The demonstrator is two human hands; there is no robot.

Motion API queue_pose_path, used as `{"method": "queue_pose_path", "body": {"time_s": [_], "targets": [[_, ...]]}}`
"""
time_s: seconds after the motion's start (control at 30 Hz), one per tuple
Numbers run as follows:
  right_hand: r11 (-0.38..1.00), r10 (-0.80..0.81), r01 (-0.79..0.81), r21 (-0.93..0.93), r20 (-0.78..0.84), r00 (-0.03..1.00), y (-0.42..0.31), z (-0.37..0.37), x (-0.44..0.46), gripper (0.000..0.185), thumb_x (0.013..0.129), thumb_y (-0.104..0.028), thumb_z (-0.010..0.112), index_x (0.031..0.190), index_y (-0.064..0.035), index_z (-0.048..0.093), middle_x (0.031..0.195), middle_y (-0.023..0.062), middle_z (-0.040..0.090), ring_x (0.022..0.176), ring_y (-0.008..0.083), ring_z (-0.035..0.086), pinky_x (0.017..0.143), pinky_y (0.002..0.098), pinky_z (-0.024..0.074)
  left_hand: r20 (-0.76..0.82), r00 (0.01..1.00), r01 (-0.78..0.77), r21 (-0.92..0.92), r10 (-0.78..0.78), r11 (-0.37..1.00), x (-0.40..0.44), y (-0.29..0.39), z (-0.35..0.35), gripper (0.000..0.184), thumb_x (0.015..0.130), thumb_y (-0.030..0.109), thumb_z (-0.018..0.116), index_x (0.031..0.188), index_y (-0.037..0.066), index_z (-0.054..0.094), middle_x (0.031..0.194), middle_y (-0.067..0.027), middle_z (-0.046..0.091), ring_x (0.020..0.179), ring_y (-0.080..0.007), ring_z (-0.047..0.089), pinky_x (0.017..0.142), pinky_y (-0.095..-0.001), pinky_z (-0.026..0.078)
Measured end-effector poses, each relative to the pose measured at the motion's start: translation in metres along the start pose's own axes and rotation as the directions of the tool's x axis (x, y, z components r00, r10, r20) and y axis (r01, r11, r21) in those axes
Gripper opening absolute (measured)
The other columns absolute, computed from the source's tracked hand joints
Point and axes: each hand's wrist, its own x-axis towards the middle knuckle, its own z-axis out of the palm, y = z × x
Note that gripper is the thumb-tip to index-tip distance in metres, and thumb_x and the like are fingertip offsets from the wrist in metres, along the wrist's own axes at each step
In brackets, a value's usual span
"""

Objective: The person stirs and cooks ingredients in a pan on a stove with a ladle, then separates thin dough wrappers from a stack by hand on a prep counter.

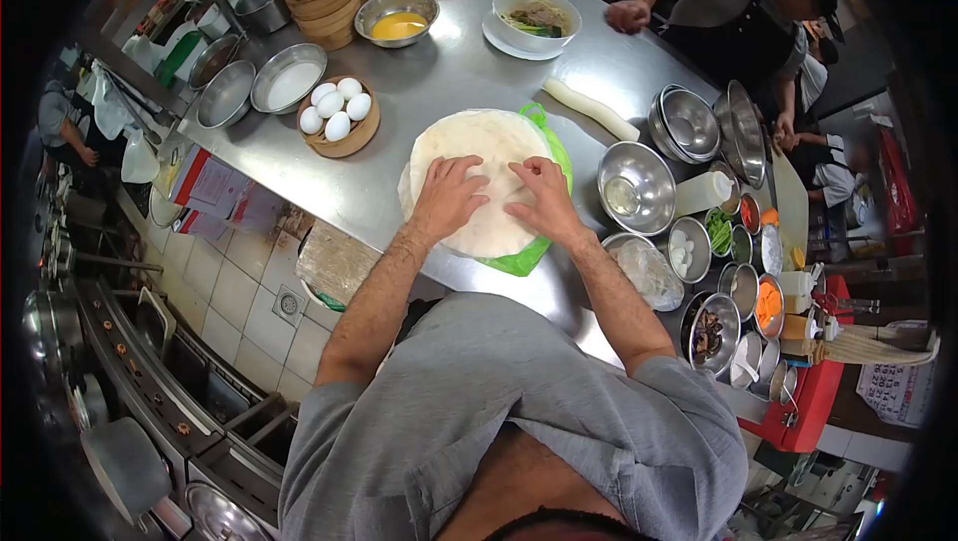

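A large round sheet of pale dough [479,134] lies on the steel table, over a green plastic bag [560,164] that shows along its right and lower edges. My left hand [451,198] rests on the left part of the sheet, its fingers apart and curved. On the right part, my right hand [544,198] touches the sheet with bent, spread fingers. Neither hand grips anything that I can see. Beyond the sheet, to the right, lies a long pale roll of dough [591,109].
Eggs in a bamboo basket [340,147] and metal bowls [289,78] stand left. A noodle bowl [537,25] is ahead. More metal bowls [636,189] and a squeeze bottle [704,193] crowd the right. A co-worker [743,7] stands across the table; a stove [150,371] is at lower left.
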Motion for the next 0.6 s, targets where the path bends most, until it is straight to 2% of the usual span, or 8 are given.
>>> {"method": "queue_pose_path", "body": {"time_s": [0.07,0.17,0.23,0.33,0.37,0.43,0.53,0.6], "targets": [[1.0,0.03,-0.03,-0.002,-0.032,0.999,0.006,0.001,-0.002,0.064,0.064,-0.021,0.077,0.122,-0.012,0.054,0.116,0.0124,0.046,0.106,0.0283,0.044,0.09,0.0403,0.0347,0.009,0.998,-0.056,0.022,0.055,0.998,0.001,-0.004,0.008,0.031,0.077,0.018,0.066,0.104,0.005,0.058,0.114,-0.0088,0.053,0.11,-0.0268,0.045,0.097,-0.0409,0.032],[1.0,0.006,-0.007,-0.025,-0.065,0.998,0.011,0.004,0.001,0.064,0.064,-0.025,0.078,0.123,-0.0157,0.054,0.118,0.0122,0.045,0.109,0.0287,0.042,0.094,0.0422,0.0325,-0.065,0.998,0.023,-0.047,-0.026,0.999,0.002,-0.006,0.018,0.019,0.08,0.018,0.062,0.095,0.006,0.059,0.103,-0.0072,0.057,0.102,-0.0255,0.05,0.094,-0.0399,0.034],[1.0,-0.017,0.017,0.0,-0.048,0.999,0.012,0.006,0.005,0.059,0.066,-0.028,0.076,0.121,-0.0166,0.057,0.118,0.0103,0.046,0.111,0.0275,0.041,0.093,0.0422,0.0313,-0.155,0.982,0.1,-0.051,-0.106,0.994,0.005,-0.002,0.022,0.015,0.082,0.017,0.06,0.09,0.005,0.057,0.09,-0.0084,0.059,0.09,-0.0276,0.054,0.085,-0.0397,0.039],[1.0,-0.01,0.01,-0.018,-0.004,1.0,0.013,0.004,0.012,0.051,0.069,-0.029,0.074,0.116,-0.0157,0.06,0.112,0.007,0.049,0.107,0.025,0.043,0.09,0.0399,0.0319,-0.186,0.971,0.139,-0.071,-0.15,0.988,0.008,-0.002,0.022,0.013,0.083,0.016,0.059,0.088,0.004,0.055,0.085,-0.01,0.058,0.084,-0.03,0.054,0.079,-0.0406,0.041],[1.0,-0.013,0.013,-0.017,-0.004,1.0,0.016,0.006,0.015,0.051,0.069,-0.029,0.074,0.116,-0.0157,0.06,0.112,0.007,0.049,0.107,0.025,0.043,0.09,0.0399,0.0319,-0.189,0.97,0.14,-0.069,-0.151,0.988,0.009,-0.002,0.023,0.013,0.083,0.016,0.059,0.088,0.004,0.055,0.085,-0.01,0.058,0.084,-0.03,0.054,0.079,-0.0406,0.041],[1.0,-0.02,0.02,-0.013,0.002,1.0,0.025,0.01,0.018,0.037,0.072,-0.027,0.071,0.107,-0.0157,0.064,0.101,0.0023,0.052,0.1,0.0216,0.045,0.084,0.0384,0.0325,-0.195,0.939,0.265,-0.122,-0.285,0.957,0.011,-0.001,0.026,0.014,0.082,0.014,0.061,0.089,0.003,0.057,0.088,-0.012,0.06,0.086,-0.0315,0.056,0.078,-0.0402,0.043],[0.998,-0.05,0.05,-0.044,0.015,0.999,0.023,0.009,0.025,0.022,0.078,-0.024,0.065,0.097,-0.0144,0.066,0.09,0.0003,0.053,0.094,0.021,0.047,0.081,0.0385,0.0331,-0.212,0.916,0.319,-0.128,-0.341,0.939,0.015,-0.001,0.03,0.013,0.084,0.014,0.058,0.09,0.004,0.055,0.087,-0.0112,0.058,0.085,-0.0306,0.055,0.078,-0.0405,0.042],[0.996,-0.06,0.06,-0.065,0.011,0.998,0.023,0.013,0.03,0.018,0.08,-0.024,0.063,0.094,-0.0137,0.065,0.089,0.0008,0.054,0.093,0.0212,0.048,0.08,0.0382,0.0336,-0.181,0.934,0.289,-0.121,-0.308,0.95,0.018,-0.001,0.025,0.015,0.083,0.016,0.059,0.093,0.004,0.055,0.09,-0.0105,0.058,0.088,-0.0296,0.054,0.08,-0.0412,0.04]]}}
